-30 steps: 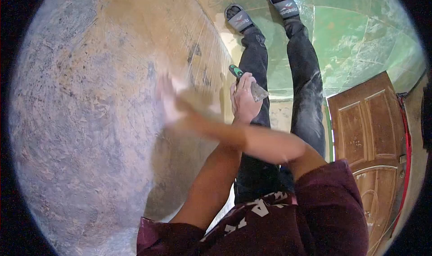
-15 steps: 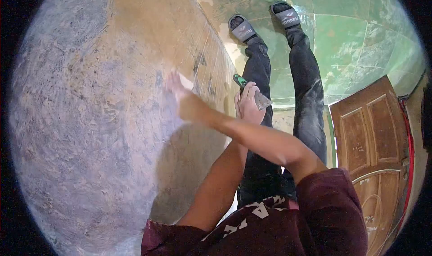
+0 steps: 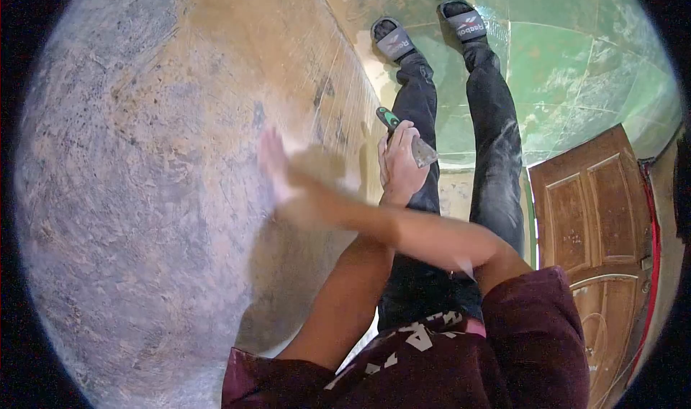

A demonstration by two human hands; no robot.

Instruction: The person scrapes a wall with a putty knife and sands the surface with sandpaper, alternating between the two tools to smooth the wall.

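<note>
My left hand [image 3: 403,153] is closed around a scraper, with its green and black handle [image 3: 386,117] sticking out above the fingers and its dusty metal blade [image 3: 425,153] below them. Crossing over the left arm, my right hand [image 3: 273,166] is at the patchy wall [image 3: 180,193], blurred by motion. Whether it holds anything cannot be made out. A small pale, blurred shape [image 3: 464,265] shows by the right forearm.
Below me are my legs in dark, dusty trousers [image 3: 493,143] and grey slippers [image 3: 394,43] on a green tiled floor [image 3: 554,64]. A carved wooden door [image 3: 594,215] stands at the right, with a red strip [image 3: 656,243] along its edge.
My right hand has moved slightly left and down along the wall, and the pale piece seen by it earlier no longer shows there. The left hand still grips the scraper.
</note>
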